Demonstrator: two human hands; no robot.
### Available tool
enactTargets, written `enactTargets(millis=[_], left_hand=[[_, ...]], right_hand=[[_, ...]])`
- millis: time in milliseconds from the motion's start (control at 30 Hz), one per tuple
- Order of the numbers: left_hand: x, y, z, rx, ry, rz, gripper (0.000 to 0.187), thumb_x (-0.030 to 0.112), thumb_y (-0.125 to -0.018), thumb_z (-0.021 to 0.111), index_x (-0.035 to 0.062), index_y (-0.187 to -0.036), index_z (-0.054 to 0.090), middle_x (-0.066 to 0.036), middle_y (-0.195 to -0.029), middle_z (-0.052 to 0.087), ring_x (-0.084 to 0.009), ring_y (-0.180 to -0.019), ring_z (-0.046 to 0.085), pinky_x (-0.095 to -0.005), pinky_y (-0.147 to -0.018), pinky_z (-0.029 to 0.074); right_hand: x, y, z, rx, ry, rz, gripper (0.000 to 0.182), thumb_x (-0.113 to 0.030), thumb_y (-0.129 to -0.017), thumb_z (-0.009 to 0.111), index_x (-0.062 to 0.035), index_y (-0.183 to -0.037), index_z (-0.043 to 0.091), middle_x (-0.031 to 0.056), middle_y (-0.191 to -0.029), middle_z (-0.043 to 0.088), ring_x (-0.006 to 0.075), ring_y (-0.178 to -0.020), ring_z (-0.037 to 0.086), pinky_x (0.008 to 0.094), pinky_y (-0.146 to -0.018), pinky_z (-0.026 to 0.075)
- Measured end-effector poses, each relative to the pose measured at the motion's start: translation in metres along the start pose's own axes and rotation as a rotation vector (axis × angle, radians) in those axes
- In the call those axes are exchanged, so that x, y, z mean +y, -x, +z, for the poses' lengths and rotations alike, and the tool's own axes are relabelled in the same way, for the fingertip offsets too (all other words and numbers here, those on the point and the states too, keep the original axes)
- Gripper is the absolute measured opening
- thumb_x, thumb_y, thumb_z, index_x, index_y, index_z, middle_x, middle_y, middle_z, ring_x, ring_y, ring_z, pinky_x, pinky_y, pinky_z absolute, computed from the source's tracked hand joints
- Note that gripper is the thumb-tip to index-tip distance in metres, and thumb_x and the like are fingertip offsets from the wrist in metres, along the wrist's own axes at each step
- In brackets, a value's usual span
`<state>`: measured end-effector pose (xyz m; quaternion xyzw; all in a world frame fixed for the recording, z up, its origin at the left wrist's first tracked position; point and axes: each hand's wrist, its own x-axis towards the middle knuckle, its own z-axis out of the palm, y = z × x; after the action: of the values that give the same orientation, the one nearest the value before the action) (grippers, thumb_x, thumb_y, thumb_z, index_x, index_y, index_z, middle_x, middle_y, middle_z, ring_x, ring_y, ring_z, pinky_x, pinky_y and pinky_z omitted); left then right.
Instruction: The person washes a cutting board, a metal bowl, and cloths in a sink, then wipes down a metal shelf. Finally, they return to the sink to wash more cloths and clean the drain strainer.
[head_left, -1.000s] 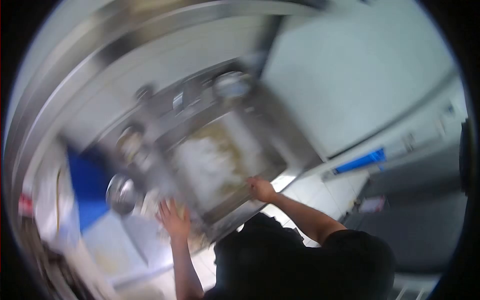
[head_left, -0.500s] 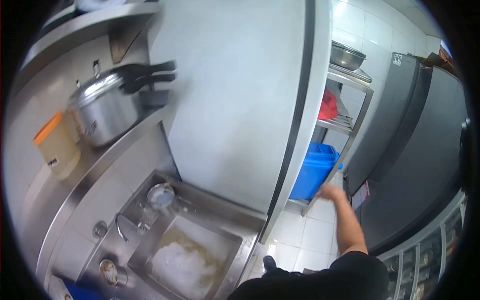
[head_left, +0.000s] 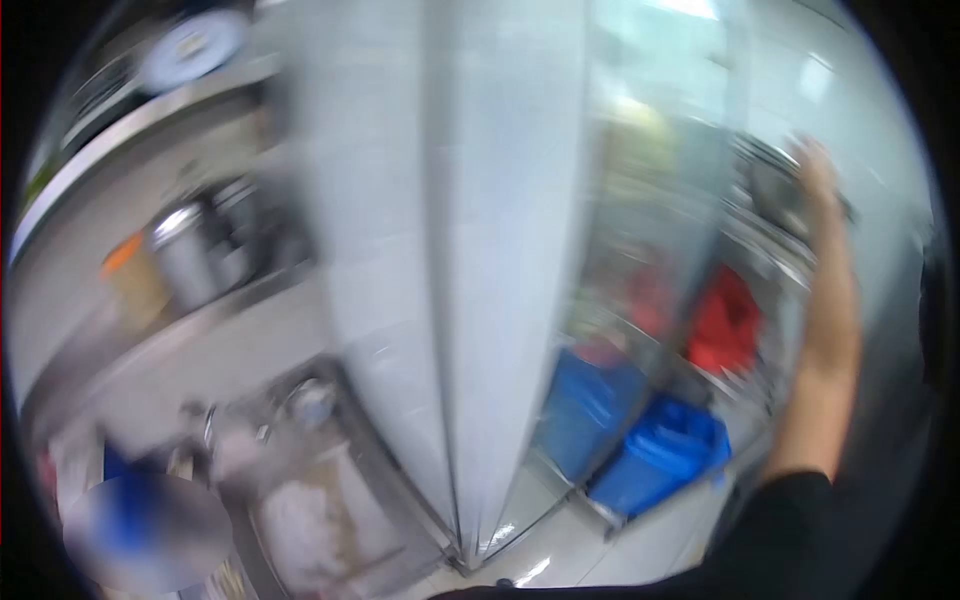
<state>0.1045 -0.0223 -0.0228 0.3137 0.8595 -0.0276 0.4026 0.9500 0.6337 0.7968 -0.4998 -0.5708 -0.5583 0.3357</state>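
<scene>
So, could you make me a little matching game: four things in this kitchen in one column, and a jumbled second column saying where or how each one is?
Things:
1. Right hand
2. Tub
3. Sink
4. Bin

Places and states:
A. white foam inside
B. blue, low in the rack
C. raised close by the metal bowl
D. orange top, on the shelf

Pairs: 1-C, 2-D, 3-A, 4-B
</scene>
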Motion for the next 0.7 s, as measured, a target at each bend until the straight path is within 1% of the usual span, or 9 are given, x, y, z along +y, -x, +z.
enactTargets(millis=[67,100,133,167,200,233,267,367,700], left_hand=[[-0.023,0.004,0.057,0.073,0.027,0.061,0.088,0.082,-0.074,0.06,0.013,-0.128,0.067,-0.02,-0.155,0.04,-0.0439,-0.144,0.032,-0.0595,-0.118,0.023],[0.004,0.038,0.065,0.291,0.137,0.219,0.085,0.081,-0.08,0.055,0.0125,-0.13,0.065,-0.023,-0.145,0.051,-0.0433,-0.137,0.044,-0.0528,-0.113,0.037],[0.04,0.078,0.076,0.503,0.04,0.024,0.08,0.076,-0.084,0.053,0.0135,-0.133,0.063,-0.021,-0.139,0.057,-0.0415,-0.132,0.05,-0.0536,-0.109,0.041],[0.051,0.071,0.069,0.198,0.028,-0.113,0.079,0.074,-0.086,0.053,0.0134,-0.136,0.06,-0.02,-0.144,0.053,-0.0405,-0.136,0.047,-0.0547,-0.111,0.04],[0.043,0.064,0.087,0.134,0.047,-0.013,0.079,0.072,-0.084,0.057,0.0139,-0.138,0.058,-0.018,-0.15,0.047,-0.0398,-0.14,0.041,-0.0591,-0.112,0.037],[0.077,0.12,0.072,0.263,0.177,-0.096,0.08,0.071,-0.081,0.063,0.0149,-0.137,0.059,-0.017,-0.15,0.047,-0.0375,-0.14,0.041,-0.0641,-0.11,0.036],[0.061,0.088,0.11,0.358,0.229,-0.107,0.081,0.068,-0.077,0.07,0.019,-0.14,0.056,-0.016,-0.15,0.046,-0.0364,-0.14,0.04,-0.0673,-0.109,0.035],[0.119,0.149,0.095,0.512,0.373,-0.334,0.075,0.056,-0.081,0.072,0.0231,-0.145,0.05,-0.018,-0.154,0.04,-0.0402,-0.142,0.037,-0.0651,-0.111,0.034],[0.113,0.176,0.106,0.958,0.7,-0.256,0.058,0.043,-0.082,0.073,0.008,-0.128,0.063,-0.022,-0.139,0.055,-0.0392,-0.13,0.052,-0.0449,-0.109,0.043]], right_hand=[[-0.003,-0.008,0.047,-0.059,-0.105,-0.034,0.035,-0.022,-0.103,0.044,-0.003,-0.125,0.062,0.0194,-0.119,0.066,0.0341,-0.109,0.064,0.0461,-0.096,0.051],[-0.017,-0.011,0.059,-0.073,-0.151,-0.029,0.034,-0.022,-0.102,0.044,-0.0029,-0.124,0.062,0.0193,-0.118,0.066,0.0341,-0.108,0.064,0.0461,-0.095,0.051],[-0.03,-0.008,0.069,-0.076,-0.199,-0.009,0.033,-0.022,-0.102,0.044,-0.0028,-0.123,0.062,0.0192,-0.117,0.066,0.0341,-0.108,0.064,0.0461,-0.095,0.051],[-0.054,-0.008,0.078,-0.08,-0.242,0.001,0.033,-0.022,-0.102,0.044,-0.0028,-0.122,0.061,0.0191,-0.116,0.066,0.034,-0.107,0.064,0.0461,-0.095,0.051],[-0.078,-0.001,0.082,-0.084,-0.29,0.009,0.032,-0.022,-0.102,0.044,-0.0027,-0.121,0.061,0.019,-0.115,0.066,0.034,-0.106,0.064,0.0461,-0.094,0.051],[-0.099,0.006,0.082,-0.083,-0.337,0.027,0.031,-0.022,-0.101,0.044,-0.0027,-0.12,0.061,0.019,-0.114,0.066,0.034,-0.105,0.064,0.0461,-0.094,0.051],[-0.124,0.013,0.075,-0.076,-0.389,0.037,0.03,-0.022,-0.101,0.045,-0.0026,-0.118,0.061,0.0189,-0.113,0.065,0.034,-0.105,0.063,0.0461,-0.094,0.051],[-0.182,0.051,0.054,-0.077,-0.539,0.049,0.028,-0.021,-0.1,0.045,-0.0024,-0.115,0.061,0.0186,-0.11,0.065,0.0339,-0.103,0.063,0.0461,-0.093,0.051],[-0.289,0.19,-0.056,-0.075,-0.94,-0.028,0.023,-0.021,-0.098,0.047,-0.0018,-0.103,0.06,0.0178,-0.101,0.063,0.0337,-0.095,0.062,0.0462,-0.09,0.051]])
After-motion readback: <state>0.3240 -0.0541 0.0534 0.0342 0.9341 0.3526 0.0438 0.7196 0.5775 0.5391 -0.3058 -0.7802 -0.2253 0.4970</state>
